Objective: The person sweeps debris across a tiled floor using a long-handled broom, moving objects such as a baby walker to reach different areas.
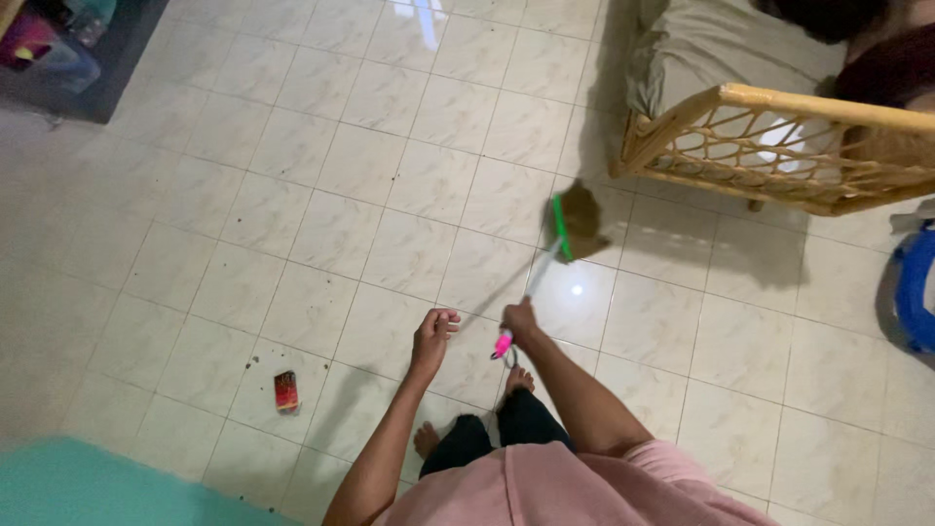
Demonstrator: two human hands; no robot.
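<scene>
The right hand (520, 321) has its grip pressed around the top of a broom (545, 268) handle, just above the pink end cap that pokes out below the fist. The thin handle runs up and to the right across the pale tiled floor (321, 195) to a green head with a brown brush — blurred, so its bristles cannot be made out — which sits near the corner of a rattan bed frame (779, 146). The left hand (432, 331) holds nothing; its fingers are curled loosely inward, close beside the right hand but apart from the broom. Two bare feet and dark trouser legs show below the hands, with a pink shirt at the bottom edge. On the floor to the left lies a small red packet (285, 391), with dark crumbs scattered about it — well apart from the broom head. A grey-green mattress (701, 44) lies on the frame, and another person's dark top shows at the upper right corner. A blue round thing (916, 287) is cut off at the right edge, a teal surface (88, 487) fills the lower left corner, and a dark shelf (93, 58) with oddments stands at the upper left.
</scene>
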